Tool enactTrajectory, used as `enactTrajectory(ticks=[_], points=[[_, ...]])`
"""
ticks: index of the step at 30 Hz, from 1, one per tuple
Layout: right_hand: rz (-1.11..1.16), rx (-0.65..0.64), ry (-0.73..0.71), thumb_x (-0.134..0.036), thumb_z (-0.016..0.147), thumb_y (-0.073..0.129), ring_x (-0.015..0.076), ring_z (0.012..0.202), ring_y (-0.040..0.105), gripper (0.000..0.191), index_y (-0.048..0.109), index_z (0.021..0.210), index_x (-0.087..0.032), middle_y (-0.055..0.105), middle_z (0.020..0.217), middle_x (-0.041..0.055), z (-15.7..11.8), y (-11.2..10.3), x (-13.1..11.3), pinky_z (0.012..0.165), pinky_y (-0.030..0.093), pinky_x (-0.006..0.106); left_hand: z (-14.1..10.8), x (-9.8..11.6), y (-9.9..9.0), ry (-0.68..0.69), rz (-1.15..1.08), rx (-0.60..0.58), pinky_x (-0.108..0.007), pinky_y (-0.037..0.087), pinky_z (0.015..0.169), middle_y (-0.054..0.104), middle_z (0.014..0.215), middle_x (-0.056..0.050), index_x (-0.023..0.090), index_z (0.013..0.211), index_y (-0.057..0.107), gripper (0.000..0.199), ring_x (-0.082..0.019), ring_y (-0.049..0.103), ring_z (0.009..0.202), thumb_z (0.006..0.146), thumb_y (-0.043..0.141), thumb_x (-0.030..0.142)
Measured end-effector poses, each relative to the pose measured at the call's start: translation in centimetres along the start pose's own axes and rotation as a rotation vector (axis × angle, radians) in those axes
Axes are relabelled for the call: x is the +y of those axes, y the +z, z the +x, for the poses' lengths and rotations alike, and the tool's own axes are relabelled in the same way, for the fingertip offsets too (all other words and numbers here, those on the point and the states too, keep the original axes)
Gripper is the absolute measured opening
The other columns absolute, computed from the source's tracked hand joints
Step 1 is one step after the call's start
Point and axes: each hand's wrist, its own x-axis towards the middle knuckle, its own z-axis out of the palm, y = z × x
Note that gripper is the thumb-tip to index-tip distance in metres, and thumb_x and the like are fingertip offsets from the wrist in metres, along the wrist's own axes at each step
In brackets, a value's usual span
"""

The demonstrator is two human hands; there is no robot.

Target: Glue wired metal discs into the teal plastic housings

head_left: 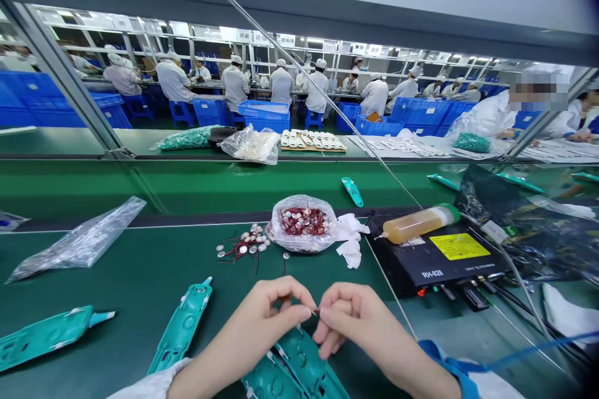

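Both hands meet at the lower middle, fingertips nearly touching. My left hand (281,305) pinches a small dark reddish piece, perhaps wire, between thumb and forefinger. My right hand (344,318) pinches at the same piece from the other side; its exact shape is too small to tell. Under the hands lie teal plastic shells (304,361), partly hidden by the fingers. A plastic-lined bowl (304,243) of small silver discs with red wires stands beyond them, with a loose pile of discs (243,243) to its left. One single disc (286,256) lies nearer the hands.
Teal shells (180,330) lie at the left, below a clear plastic bag (84,243). A black RH-928 box (440,268) carries an amber syringe (416,224) at the right, among cables. A blue strap circles my right wrist. People sit beyond the green belt (224,184).
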Motion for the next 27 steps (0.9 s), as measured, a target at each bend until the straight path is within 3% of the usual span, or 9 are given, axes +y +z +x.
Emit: enactTrajectory(ticks=[2,4,6,8,13,27], points=[[-0.234,0.062,-0.086,-0.034,0.079,0.061,0.0151,0.059,0.064,0.018,0.057,0.074,-0.017,0.066,0.065,0.0041,-0.6,-0.2,1.6,0.056,0.046,0.024,-0.5,-0.8,-0.2,-0.014,0.162,-0.012,-0.026,0.041,0.065,0.063,0.079,0.001,0.022,0.091,0.067,0.02,-0.015,0.05,0.07,0.077,0.054,0.026],[-0.534,0.155,-0.272,-0.02,0.078,0.056,0.0161,0.066,0.062,0.009,0.058,0.07,-0.018,0.063,0.071,0.0044,-1.0,-0.3,3.6,0.06,0.046,0.026,-0.9,-1.7,-0.5,-0.003,0.371,-0.022,-0.029,0.042,0.077,0.066,0.094,0.0,0.024,0.098,0.066,0.026,-0.018,0.054,0.084,0.078,0.052,0.017],[-0.774,0.215,-0.462,-0.009,0.075,0.053,0.0168,0.076,0.062,0.012,0.059,0.071,-0.019,0.061,0.08,0.005,-1.1,-0.4,5.4,0.066,0.047,0.026,-1.2,-2.6,-1.0,0.01,0.528,-0.064,-0.031,0.041,0.087,0.066,0.104,-0.001,0.025,0.097,0.066,0.029,-0.02,0.053,0.098,0.08,0.049,0.01],[-0.882,0.251,-0.558,-0.004,0.072,0.053,0.0167,0.081,0.061,0.017,0.059,0.074,-0.02,0.059,0.085,0.0047,-1.1,-0.4,6.8,0.07,0.048,0.025,-1.2,-3.2,-1.4,0.008,0.579,-0.123,-0.031,0.04,0.09,0.065,0.109,0.0,0.025,0.095,0.067,0.03,-0.02,0.053,0.103,0.081,0.048,0.007],[-0.953,0.265,-0.598,-0.001,0.069,0.054,0.0157,0.08,0.061,0.021,0.057,0.075,-0.021,0.059,0.084,0.0029,-0.4,-0.2,8.2,0.067,0.048,0.023,-1.0,-3.8,-1.5,0.017,0.549,-0.132,-0.028,0.04,0.093,0.067,0.112,0.002,0.026,0.099,0.067,0.033,-0.018,0.055,0.106,0.08,0.052,0.005],[-0.958,0.218,-0.625,-0.002,0.068,0.05,0.0125,0.067,0.059,0.019,0.052,0.073,-0.02,0.058,0.077,0.0014,-0.6,-0.4,8.6,0.057,0.042,0.02,-1.0,-3.8,-1.0,0.026,0.555,-0.138,-0.029,0.043,0.088,0.071,0.104,0.001,0.024,0.097,0.069,0.024,-0.019,0.057,0.1,0.085,0.052,0.013]])
